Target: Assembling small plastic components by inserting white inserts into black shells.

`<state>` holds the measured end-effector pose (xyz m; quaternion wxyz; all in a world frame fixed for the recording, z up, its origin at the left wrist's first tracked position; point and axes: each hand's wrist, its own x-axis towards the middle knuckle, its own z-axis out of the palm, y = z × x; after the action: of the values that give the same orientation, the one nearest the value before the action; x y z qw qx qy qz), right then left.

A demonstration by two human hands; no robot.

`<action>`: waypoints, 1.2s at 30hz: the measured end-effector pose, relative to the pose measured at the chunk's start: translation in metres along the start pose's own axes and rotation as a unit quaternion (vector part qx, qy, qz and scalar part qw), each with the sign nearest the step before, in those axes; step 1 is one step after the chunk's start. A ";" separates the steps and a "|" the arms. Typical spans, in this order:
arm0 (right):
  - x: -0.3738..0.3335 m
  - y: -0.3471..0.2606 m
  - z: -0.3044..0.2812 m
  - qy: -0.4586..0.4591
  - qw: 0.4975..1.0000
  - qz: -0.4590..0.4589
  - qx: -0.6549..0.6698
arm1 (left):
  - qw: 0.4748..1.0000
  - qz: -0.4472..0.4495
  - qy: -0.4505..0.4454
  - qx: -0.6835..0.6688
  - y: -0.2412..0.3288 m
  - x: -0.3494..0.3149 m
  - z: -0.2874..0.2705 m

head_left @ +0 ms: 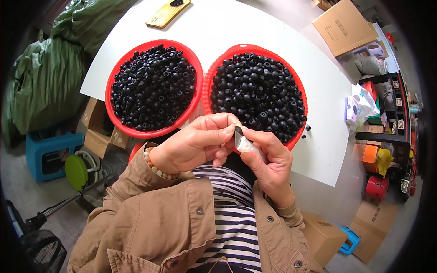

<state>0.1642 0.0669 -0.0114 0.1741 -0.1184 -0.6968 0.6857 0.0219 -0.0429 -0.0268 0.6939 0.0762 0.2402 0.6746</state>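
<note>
My left hand, with a beaded bracelet at its wrist, pinches a small black piece between thumb and forefinger. My right hand is closed on a crumpled white wrap, which looks like tissue or thin plastic, and its forefinger meets the black piece too. The hands touch fingertip to fingertip in front of my chest. Just beyond them stands a red basin of round black caps. To its left, another red basin is heaped with smaller-looking black ring-shaped parts.
Both basins rest on a white table with a curved far edge, where a yellow phone lies. A few loose black pieces sit beside the right basin. Blue stool and green sacks are at left; shelving and cartons at right.
</note>
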 end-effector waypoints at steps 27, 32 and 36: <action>0.008 0.002 0.007 0.038 0.996 -0.003 0.076 | 0.999 0.029 -0.018 0.015 -0.003 0.005 0.002; 0.005 0.007 0.000 0.064 0.976 0.072 0.196 | 1.000 0.012 -0.014 -0.013 -0.005 0.007 0.002; 0.010 0.001 0.003 0.065 0.977 0.032 0.201 | 1.000 0.004 -0.018 -0.020 -0.005 0.007 0.002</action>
<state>0.1540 0.0682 -0.0112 0.2173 -0.1474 -0.5279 0.8077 0.0273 -0.0358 -0.0287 0.6966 0.0758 0.2138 0.6807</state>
